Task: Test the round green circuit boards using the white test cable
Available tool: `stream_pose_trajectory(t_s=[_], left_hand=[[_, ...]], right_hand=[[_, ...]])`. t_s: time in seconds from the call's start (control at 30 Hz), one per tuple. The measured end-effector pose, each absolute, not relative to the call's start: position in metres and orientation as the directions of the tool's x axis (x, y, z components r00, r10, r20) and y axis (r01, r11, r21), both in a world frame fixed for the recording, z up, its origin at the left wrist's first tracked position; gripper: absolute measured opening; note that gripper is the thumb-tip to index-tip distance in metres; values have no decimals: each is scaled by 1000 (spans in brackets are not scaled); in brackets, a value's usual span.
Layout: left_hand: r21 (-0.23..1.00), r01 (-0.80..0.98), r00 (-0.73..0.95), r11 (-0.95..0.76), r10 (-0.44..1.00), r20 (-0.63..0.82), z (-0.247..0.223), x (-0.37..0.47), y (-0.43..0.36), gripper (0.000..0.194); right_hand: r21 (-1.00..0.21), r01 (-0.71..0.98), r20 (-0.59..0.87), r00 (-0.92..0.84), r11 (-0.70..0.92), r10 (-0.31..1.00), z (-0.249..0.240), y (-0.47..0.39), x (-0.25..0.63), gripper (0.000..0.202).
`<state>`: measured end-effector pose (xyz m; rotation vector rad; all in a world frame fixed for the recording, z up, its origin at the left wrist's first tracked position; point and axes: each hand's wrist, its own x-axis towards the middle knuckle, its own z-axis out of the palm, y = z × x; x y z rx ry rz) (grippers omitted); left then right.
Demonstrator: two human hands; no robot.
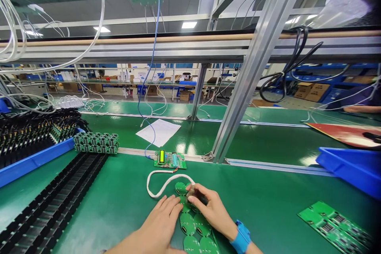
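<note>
My right hand (210, 204) is pinching a connector block (191, 193), mostly hidden by my fingers, over the far end of a panel of round green circuit boards (192, 243); I cannot tell whether it is touching the boards. My left hand (162, 217) is lying flat, fingers nearly straight, its fingertips resting at the panel's left edge. The panel is lying on the green table (256, 198), right in front of me. From the connector, a white sleeved cable (152, 186) is curving to a small circuit board (181, 163), whose display (162, 156) is glowing yellow-green, its characters too small to read. Behind it a paper sheet (159, 132) is lying, its print equally unreadable. A blue wristband (241, 237) is circling my right wrist.
</note>
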<state>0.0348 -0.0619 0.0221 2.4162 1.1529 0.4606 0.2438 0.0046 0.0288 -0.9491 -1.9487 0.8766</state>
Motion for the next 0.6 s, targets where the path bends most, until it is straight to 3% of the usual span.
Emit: stream_pose_trajectory(t_s=[0.33,0.6], left_hand=[[478,708,599,-520,800,-18,40,40,-64,104],[456,713,601,-533,800,-4,40,41,-64,102]], right_hand=[[-857,273,243,-533,436,810,35,1,251,19],[-841,303,221,-562,448,797,37,0,253,16]])
